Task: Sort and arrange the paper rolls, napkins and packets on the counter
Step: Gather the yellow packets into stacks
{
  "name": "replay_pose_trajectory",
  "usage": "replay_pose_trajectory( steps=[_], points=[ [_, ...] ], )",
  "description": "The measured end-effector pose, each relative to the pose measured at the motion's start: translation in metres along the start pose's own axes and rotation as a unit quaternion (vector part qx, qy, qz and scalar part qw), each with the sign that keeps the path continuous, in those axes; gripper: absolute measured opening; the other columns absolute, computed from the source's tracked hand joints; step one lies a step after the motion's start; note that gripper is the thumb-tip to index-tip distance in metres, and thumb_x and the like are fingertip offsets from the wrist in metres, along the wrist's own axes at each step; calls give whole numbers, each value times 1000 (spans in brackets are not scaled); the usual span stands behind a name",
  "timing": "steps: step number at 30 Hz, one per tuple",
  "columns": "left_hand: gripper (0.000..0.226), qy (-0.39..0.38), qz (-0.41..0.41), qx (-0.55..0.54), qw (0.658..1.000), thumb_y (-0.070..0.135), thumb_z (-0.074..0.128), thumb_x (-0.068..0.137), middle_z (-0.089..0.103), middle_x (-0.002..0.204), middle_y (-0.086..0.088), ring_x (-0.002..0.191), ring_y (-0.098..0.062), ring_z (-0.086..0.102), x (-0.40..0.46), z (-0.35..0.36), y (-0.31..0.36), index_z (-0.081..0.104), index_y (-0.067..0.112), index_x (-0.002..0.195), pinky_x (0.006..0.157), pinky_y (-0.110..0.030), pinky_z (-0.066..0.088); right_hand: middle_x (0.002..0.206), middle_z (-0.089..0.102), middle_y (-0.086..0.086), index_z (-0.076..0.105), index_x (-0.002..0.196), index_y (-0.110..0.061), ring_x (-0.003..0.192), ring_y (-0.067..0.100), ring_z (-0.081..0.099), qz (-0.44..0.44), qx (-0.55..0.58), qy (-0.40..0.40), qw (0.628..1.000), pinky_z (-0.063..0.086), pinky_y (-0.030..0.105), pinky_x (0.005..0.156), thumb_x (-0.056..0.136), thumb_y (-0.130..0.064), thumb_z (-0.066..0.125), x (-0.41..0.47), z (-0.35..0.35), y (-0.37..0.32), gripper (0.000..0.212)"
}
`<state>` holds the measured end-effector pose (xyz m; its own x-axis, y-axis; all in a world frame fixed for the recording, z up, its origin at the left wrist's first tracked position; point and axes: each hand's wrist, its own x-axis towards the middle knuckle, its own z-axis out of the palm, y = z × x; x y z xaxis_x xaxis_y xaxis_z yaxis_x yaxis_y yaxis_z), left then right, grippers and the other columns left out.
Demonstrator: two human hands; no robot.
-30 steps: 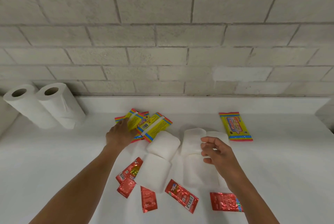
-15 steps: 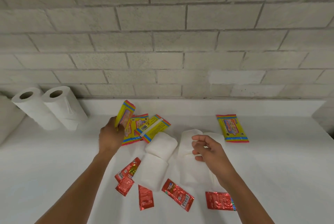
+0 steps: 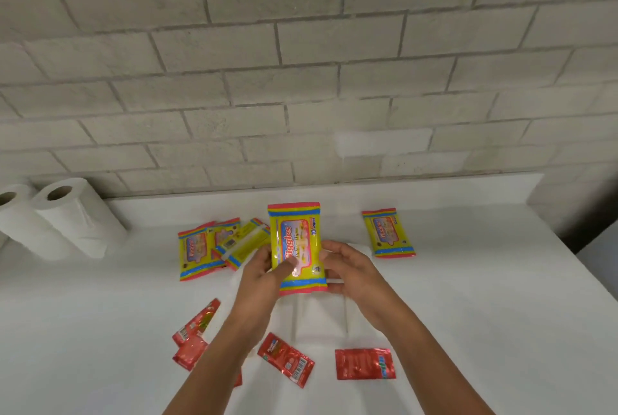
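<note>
I hold a yellow wipes packet [image 3: 297,244] upright above the middle of the white counter [image 3: 485,297]. My left hand [image 3: 259,272] grips its left edge with the thumb across the front. My right hand [image 3: 351,269] grips its right edge. White folded napkins [image 3: 321,316] lie under my hands, mostly hidden. More yellow packets [image 3: 214,244] lie in a loose pile to the left, and one yellow packet [image 3: 388,232] lies alone to the right. Several red sachets [image 3: 286,359] are scattered along the near side. Two paper rolls [image 3: 72,215] lie at the far left.
A grey brick wall [image 3: 301,80] rises behind the counter's low white backsplash [image 3: 434,187]. The counter's right edge [image 3: 588,274] drops off to a dark gap.
My left hand lifted a yellow packet out of the pile and carried it right to the middle. My right hand rose from the napkins and took hold of the packet's other edge.
</note>
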<state>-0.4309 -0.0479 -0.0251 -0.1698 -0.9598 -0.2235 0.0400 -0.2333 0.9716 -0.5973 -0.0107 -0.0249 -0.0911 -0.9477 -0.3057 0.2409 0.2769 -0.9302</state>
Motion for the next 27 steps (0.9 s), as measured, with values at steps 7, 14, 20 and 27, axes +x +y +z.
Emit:
replay_pose_trajectory(
  steps=[7, 14, 20, 27],
  points=[
    [25, -42, -26, 33, 998, 15, 67, 94, 76, 109, -1, 97, -23, 74, -10, 70, -14, 67, 22, 118, 93, -48, 57, 110, 74, 11, 66, 118, -11, 98, 29, 73, 5, 45, 36, 998, 61, 35, 75, 95, -13, 61, -6, -61, 2, 24],
    [31, -25, -43, 72, 996, 4, 56, 97, 69, 104, -2, 87, -15, 65, -3, 76, -13, 62, 23, 121, 75, -29, 55, 103, 75, 12, 68, 115, -7, 80, 23, 73, 19, 20, 119, 992, 58, 30, 65, 91, -6, 63, 34, -142, -6, 25],
    [27, 10, -46, 107, 993, 7, 56, 98, 72, 108, -9, 91, -22, 69, 4, 63, -19, 65, 24, 116, 79, -34, 57, 105, 74, 15, 70, 107, -11, 93, 34, 71, 72, -65, 152, 984, 57, 48, 88, 90, -4, 61, 86, -199, -5, 20],
    [23, 38, -41, 120, 991, 12, 55, 100, 73, 106, -4, 95, -24, 71, 11, 52, -27, 67, 26, 114, 81, -37, 58, 83, 72, 8, 70, 94, -11, 71, 24, 68, 106, -131, 163, 972, 56, 32, 65, 88, 0, 62, 120, -206, -4, 15]
  ],
)
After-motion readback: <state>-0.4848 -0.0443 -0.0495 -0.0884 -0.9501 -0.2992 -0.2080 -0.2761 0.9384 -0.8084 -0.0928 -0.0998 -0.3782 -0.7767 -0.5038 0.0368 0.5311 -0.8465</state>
